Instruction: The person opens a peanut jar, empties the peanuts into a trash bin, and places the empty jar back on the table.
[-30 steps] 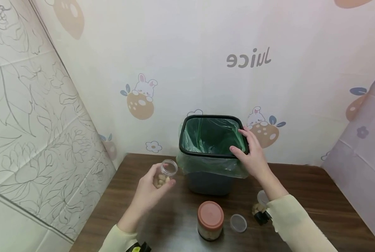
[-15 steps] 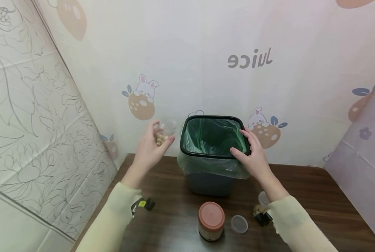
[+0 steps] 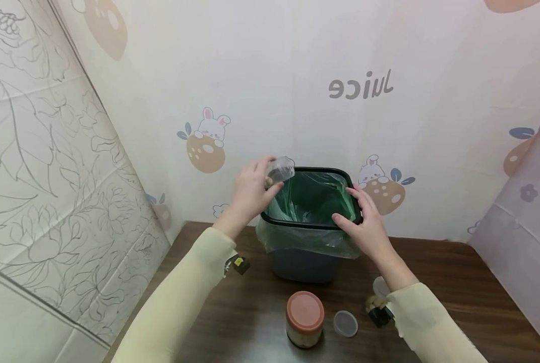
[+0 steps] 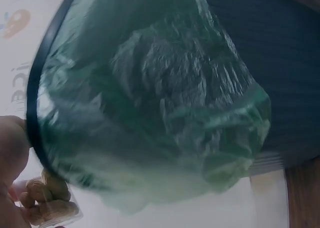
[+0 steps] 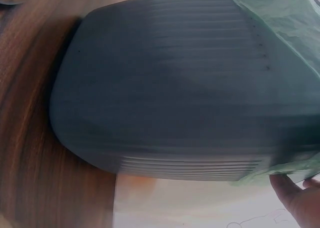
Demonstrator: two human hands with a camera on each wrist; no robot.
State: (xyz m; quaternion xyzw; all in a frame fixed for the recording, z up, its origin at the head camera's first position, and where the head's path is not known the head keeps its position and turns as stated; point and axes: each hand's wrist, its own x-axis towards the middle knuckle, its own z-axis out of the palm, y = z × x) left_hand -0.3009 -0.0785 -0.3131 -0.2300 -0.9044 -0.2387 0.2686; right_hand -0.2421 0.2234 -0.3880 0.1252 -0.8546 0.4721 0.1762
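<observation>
1. Here, the left hand [image 3: 251,187] pinches a small clear jar [image 3: 283,170] between thumb and fingers; the jar is tipped on its side, its mouth toward the bin.
2. Nuts [image 4: 46,197] lie inside that jar, which is near the left part of the bin's rim [image 3: 303,224].
3. The right hand [image 3: 365,224] grips the rim at the right side, thumb and fingertips hooked over it.
4. Between the hands stands the dark bin [image 3: 303,264], upright, lined with a green plastic bag [image 3: 312,243] folded down over the outside.
5. In front of the bin stands a jar with a red lid [image 3: 305,317].
6. Just right of it, a clear lid [image 3: 345,323] lies flat.
7. Farther right, another container of nuts [image 3: 373,302] is partly hidden by the right wrist.
8. All of these stand or lie on a brown wooden surface [image 3: 242,317], with a printed wall covering [image 3: 270,75] behind.
</observation>
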